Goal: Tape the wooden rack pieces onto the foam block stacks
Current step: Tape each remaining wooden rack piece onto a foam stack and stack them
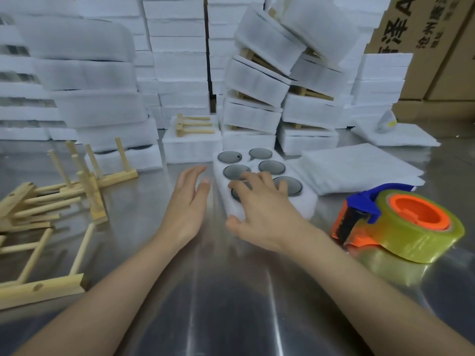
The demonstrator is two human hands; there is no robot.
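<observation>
The step in hand looks to be pulling the foam block (pixel 304 205), six dark discs (pixel 272 167) seated in its top, into working position on the steel table (pixel 231 291); best to clamp it from both sides and slide it flat so no disc lifts, with the wooden rack pieces (pixel 64 196) lying well left of the block and the tape dispenser (pixel 401 222) near its right. The right hand (pixel 259 209) grips the block's near end, fingers spread and curled over the top, thumb hooked at the near corner. The left hand (pixel 189 199) is open, fingers straight, just beside the block's left edge; blur hides any contact.
</observation>
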